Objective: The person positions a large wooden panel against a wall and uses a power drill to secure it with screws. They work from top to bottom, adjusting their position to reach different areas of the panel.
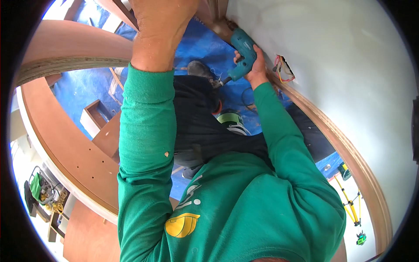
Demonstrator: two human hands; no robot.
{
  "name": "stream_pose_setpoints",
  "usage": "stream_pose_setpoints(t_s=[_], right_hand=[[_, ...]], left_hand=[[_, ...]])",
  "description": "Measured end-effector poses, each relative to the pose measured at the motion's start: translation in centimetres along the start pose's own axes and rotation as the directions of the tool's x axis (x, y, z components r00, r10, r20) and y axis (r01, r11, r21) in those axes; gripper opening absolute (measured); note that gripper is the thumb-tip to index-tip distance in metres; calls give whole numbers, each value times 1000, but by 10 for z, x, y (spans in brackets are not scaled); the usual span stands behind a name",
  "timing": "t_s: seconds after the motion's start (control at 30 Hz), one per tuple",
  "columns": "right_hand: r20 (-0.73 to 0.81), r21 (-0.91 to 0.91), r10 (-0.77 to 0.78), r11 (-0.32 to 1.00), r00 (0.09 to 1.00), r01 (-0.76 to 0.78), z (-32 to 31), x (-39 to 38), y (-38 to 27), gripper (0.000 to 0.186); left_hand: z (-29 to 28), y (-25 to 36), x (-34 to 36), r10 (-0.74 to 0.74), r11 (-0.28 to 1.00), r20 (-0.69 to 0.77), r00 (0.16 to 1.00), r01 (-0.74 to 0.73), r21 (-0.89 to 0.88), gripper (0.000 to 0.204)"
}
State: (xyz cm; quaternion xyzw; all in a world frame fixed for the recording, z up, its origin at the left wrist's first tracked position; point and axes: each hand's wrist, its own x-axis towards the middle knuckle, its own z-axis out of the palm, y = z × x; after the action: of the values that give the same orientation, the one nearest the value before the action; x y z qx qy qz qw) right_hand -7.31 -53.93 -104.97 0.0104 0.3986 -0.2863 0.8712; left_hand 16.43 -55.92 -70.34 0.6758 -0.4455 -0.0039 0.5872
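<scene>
My right hand (258, 67) is wrapped round the handle of a teal corded power drill (242, 43). The drill's dark chuck points up and to the left, close to a brown wooden piece (216, 27) beside the white wall. I cannot tell whether its tip touches the wood. My left hand (162, 22) is raised at the top edge, next to a narrow wooden board (118, 12). Its fingers run out of the picture, so what they grip is hidden.
A curved wooden panel (78, 41) spans the upper left, with a drilled curved board (72, 135) below. Wires stick out of a cutout (283, 69) in the white wall (349, 65). Blue sheeting (78, 89) covers the floor. A yellow tripod (350, 203) stands at lower right.
</scene>
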Motion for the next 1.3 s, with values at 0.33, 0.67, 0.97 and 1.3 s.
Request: stream_pose_setpoints(t_s=[0.33,0.67,0.97,1.3], right_hand=[[-132,-369,-368,880,920,299,39,-17,12,40],[-102,-471,-433,814,895,340,48,-24,10,42],[-123,-375,-358,880,925,291,39,-18,8,41],[-82,-278,-219,942,972,189,30,-15,2,46]], left_hand=[[-2,5,1,-55,997,54,997,51,58,45],[-4,9,1,-67,995,67,995,72,-72,46],[-2,2,1,-55,998,33,998,53,39,49],[-2,-1,3,3,986,17,1000,-6,167,54]])
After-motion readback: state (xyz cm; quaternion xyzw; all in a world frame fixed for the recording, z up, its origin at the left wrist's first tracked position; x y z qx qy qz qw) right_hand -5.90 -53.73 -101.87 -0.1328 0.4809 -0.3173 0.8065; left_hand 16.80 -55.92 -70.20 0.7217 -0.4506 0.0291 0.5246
